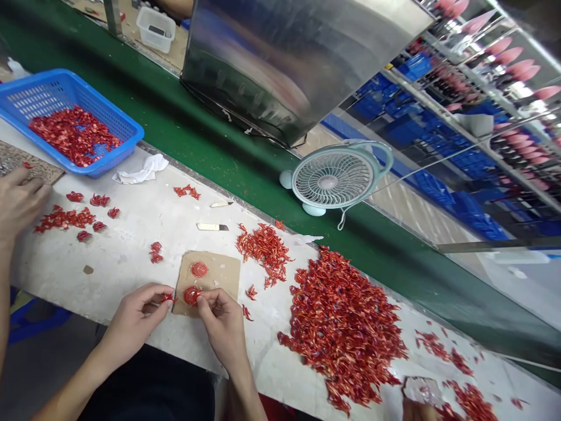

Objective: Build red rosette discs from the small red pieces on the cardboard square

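Observation:
My left hand [142, 316] pinches a small red pointed piece [168, 297] between thumb and fingers, just off the left edge of a brown cardboard square [228, 272]. On the cardboard lie two round, glossy red blobs [198, 269]. My right hand [221, 324] has thumb and forefinger closed at the right edge of the nearer red blob [191, 295]. Whatever sits between those fingertips is too small to make out. Right of the cardboard is a small pile of red pointed pieces [265, 248], with a few strays below it.
A large heap of red pieces [346, 327] covers the table to the right. Two short knives [213, 227] lie beyond the cardboard. A blue basket [131, 137] holds red pieces. Co-workers' hands [20, 202] appear at far left and bottom right. A fan [328, 181] stands beyond the table.

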`<state>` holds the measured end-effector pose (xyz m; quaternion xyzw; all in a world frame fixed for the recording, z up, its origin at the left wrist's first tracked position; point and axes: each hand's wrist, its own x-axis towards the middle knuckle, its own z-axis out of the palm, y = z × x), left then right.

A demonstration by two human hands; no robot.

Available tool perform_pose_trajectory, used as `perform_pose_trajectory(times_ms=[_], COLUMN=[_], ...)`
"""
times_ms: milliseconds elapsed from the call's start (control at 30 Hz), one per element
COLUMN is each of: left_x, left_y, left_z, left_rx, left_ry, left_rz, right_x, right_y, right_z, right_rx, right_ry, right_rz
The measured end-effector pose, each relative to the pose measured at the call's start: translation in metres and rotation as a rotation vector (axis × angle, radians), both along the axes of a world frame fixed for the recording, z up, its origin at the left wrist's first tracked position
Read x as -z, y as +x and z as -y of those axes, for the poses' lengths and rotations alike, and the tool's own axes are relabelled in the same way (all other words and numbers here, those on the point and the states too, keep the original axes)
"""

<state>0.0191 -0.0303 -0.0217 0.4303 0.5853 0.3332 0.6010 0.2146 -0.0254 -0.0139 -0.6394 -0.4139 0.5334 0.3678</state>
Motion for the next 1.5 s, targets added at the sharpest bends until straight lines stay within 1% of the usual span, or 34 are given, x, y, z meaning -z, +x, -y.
perform_pose_trajectory(times_ms=[67, 200, 300, 400, 500, 667, 767, 867, 967, 1133, 1267, 1400, 1500], left_x=[0.000, -0.003, -0.007, -0.011, -0.011, -0.012, -0.015, -0.018, -0.019, -0.019, -0.019, -0.020, -0.022], left_y=[0.001, -0.001, -0.002, -0.004, -0.004, 0.003, 0.012, 0.019, 0.021, 0.022, 0.024, 0.027, 0.029], left_z=[0.001, 0.001, 0.000, -0.001, 0.000, 0.000, -0.001, 0.001, 0.003, 0.004, 0.004, 0.004, 0.004], left_rx=[-0.011, -0.086, -0.119, -0.118, -0.105, -0.111, -0.106, -0.092, -0.088, -0.084, -0.092, -0.126, -0.150], left_ry=[-0.007, -0.028, -0.035, -0.061, -0.091, -0.144, -0.138, -0.136, -0.138, -0.110, -0.093, -0.098, -0.100], left_rz=[-0.005, 0.006, 0.097, 0.192, 0.253, 0.318, 0.343, 0.369, 0.403, 0.374, 0.375, 0.396, 0.413], right_x=[0.002, 0.005, 0.006, 0.004, 0.002, -0.004, -0.009, -0.016, -0.023, -0.032, -0.032, -0.030, -0.028], right_y=[-0.002, -0.005, -0.005, -0.004, 0.000, 0.004, 0.004, 0.002, 0.000, -0.005, -0.007, -0.006, -0.007], right_z=[0.001, 0.001, -0.001, -0.003, -0.002, 0.001, 0.003, 0.006, 0.007, 0.007, 0.009, 0.011, 0.013], right_rx=[0.002, 0.011, 0.024, 0.032, 0.038, 0.105, 0.099, 0.068, 0.045, 0.050, 0.040, 0.023, 0.043], right_ry=[0.010, 0.021, 0.007, -0.012, -0.038, -0.146, -0.137, -0.086, -0.037, 0.053, 0.076, 0.101, 0.145], right_rz=[-0.002, -0.015, -0.069, -0.137, -0.240, -0.500, -0.551, -0.511, -0.400, -0.292, -0.242, -0.212, -0.186])
